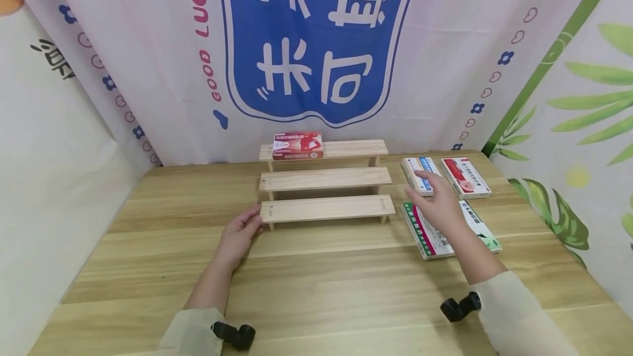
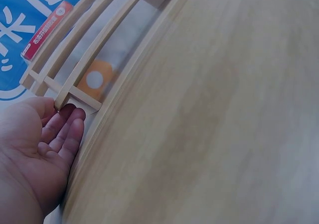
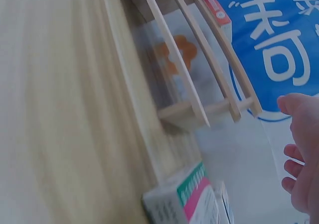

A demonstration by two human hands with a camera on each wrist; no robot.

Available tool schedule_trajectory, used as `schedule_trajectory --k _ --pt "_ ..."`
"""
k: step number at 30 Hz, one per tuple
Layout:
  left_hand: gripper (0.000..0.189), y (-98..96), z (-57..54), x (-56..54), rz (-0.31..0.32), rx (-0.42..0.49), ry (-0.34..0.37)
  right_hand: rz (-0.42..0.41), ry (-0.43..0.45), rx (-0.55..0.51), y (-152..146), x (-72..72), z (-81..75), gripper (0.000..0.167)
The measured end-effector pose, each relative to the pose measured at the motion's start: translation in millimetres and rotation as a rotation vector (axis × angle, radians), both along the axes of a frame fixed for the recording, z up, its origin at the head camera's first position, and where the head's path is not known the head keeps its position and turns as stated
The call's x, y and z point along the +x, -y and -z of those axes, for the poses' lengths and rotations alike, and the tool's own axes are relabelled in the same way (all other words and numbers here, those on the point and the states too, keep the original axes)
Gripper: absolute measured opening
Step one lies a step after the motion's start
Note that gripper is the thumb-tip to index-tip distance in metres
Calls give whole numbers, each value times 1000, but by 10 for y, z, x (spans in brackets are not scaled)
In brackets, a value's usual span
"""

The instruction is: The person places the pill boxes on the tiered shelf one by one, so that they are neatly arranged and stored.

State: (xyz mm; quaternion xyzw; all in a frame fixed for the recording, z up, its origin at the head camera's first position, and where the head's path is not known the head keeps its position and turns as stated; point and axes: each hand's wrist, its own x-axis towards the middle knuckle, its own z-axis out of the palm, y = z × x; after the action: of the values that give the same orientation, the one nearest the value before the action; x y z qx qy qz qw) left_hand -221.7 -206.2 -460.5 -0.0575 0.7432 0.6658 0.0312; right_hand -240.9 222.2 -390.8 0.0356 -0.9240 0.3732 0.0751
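A three-tier wooden display rack [image 1: 326,209] stands at the middle of the table. My left hand [image 1: 240,237] pinches the left end of its lowest plank [image 2: 82,74], thumb on one side and fingertips on the other. On the top plank, at the left, lies a red-and-white medicine box [image 1: 297,146]. My right hand [image 1: 439,205] hovers over the boxes right of the rack, fingers loosely spread and holding nothing. Its fingertips overlap a blue-and-white medicine box [image 1: 412,168] in the head view. Below the hand lies a larger green-and-white medicine box [image 1: 477,221], partly hidden by the forearm.
Another red-and-white medicine box [image 1: 466,177] lies at the back right. The wooden table [image 1: 316,290] meets a printed cloth backdrop [image 1: 435,70] behind the rack. Dark wrist mounts [image 1: 234,335] sit on both sleeves.
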Motion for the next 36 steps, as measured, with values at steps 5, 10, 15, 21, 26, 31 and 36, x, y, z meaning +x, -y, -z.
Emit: schedule_trajectory --k 5,10,15,21,26,31,36 --pt "43 -7 -2 6 1 0 -2 41 29 31 -248 168 66 69" --pt "43 -22 11 -19 11 -16 -4 88 -15 69 -466 334 128 65" --pt "43 -51 11 -20 28 -41 -1 103 -41 100 -655 498 195 62" --pt "44 -24 -3 -7 19 -42 13 115 -47 121 -804 582 295 61" --pt "44 -22 -10 1 16 -32 1 130 -2 164 -904 662 393 65" --pt "43 -25 -21 18 10 -25 2 139 34 187 -1005 754 511 70" --pt "43 -16 -22 16 7 -26 -2 134 50 214 -1086 802 613 76"
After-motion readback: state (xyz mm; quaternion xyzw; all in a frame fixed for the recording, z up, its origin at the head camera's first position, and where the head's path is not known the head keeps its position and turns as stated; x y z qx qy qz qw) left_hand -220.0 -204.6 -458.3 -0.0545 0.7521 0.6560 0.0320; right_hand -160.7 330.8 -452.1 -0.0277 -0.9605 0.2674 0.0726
